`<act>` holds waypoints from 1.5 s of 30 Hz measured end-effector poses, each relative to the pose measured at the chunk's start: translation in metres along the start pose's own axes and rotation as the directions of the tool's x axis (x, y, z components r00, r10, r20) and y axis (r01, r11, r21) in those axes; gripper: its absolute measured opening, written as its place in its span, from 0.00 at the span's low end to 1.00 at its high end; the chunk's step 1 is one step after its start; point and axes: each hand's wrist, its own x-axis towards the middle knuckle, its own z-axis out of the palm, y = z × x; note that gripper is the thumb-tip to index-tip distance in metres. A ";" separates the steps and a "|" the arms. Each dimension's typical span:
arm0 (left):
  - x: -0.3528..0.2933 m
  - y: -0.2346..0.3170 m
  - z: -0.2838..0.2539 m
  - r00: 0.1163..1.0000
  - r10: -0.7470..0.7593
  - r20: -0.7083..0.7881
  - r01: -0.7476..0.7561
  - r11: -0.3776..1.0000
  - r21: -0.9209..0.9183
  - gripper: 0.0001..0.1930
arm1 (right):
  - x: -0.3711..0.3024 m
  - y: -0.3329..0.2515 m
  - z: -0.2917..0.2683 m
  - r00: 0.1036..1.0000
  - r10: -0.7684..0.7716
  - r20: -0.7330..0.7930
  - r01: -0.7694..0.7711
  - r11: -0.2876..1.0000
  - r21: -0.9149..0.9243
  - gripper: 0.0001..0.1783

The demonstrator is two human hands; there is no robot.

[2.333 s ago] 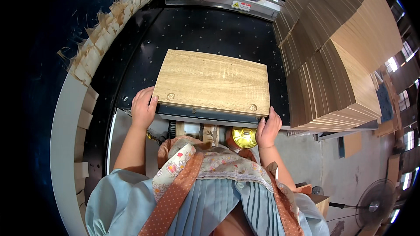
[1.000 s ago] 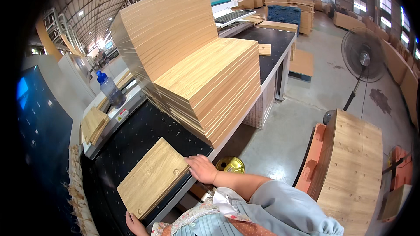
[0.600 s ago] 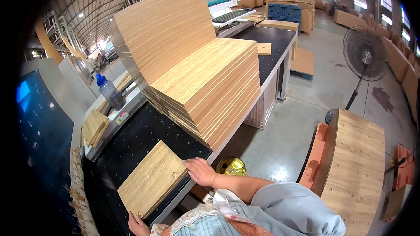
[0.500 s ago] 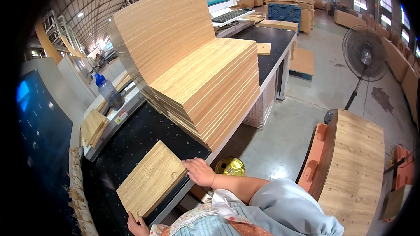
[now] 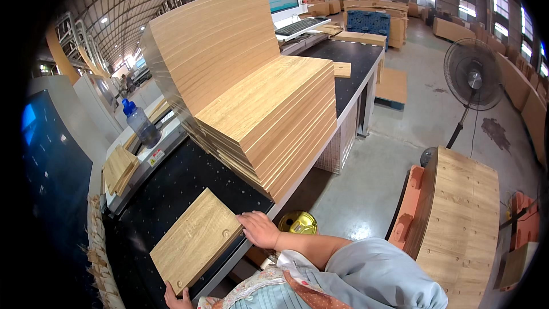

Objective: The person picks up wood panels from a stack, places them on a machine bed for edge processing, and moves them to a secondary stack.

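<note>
The long black worktop [image 5: 183,166] with tiny pale dots is the biggest thing here. Next is the tall, light-brown stack of flat wooden boards [image 5: 246,91], high at the back and lower in front, reaching the worktop's front edge. On the right is a wide brown wooden pile with small round marks [image 5: 457,212], and past it a round grey standing fan [image 5: 474,74]. One light-brown wooden board [image 5: 197,240] lies flat on the worktop, near its front edge, left of the stack. It has two round dips along its near side. A shiny gold round tin [image 5: 300,222] sits below the front edge. A clear bottle with a blue top [image 5: 142,126] stands by the back edge. The right hand [image 5: 259,229] touches the board's right end, fingers close together. The left hand [image 5: 177,297] touches its left end, thumb and one finger apart. I cannot tell if either hand pinches it.
</note>
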 end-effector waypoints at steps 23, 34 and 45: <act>-0.002 -0.005 0.004 0.998 0.031 -0.056 -0.033 0.999 -0.029 0.32 | 0.000 -0.002 -0.001 0.999 0.003 -0.048 -0.001 1.000 0.029 0.28; -0.002 -0.003 0.000 0.998 0.050 -0.030 -0.050 0.999 -0.010 0.33 | -0.001 0.001 0.001 1.000 0.004 -0.018 -0.004 1.000 0.019 0.27; -0.002 -0.004 0.002 0.996 0.075 -0.057 -0.076 0.997 -0.021 0.33 | 0.000 -0.001 -0.001 1.000 0.010 -0.005 -0.010 1.000 0.021 0.28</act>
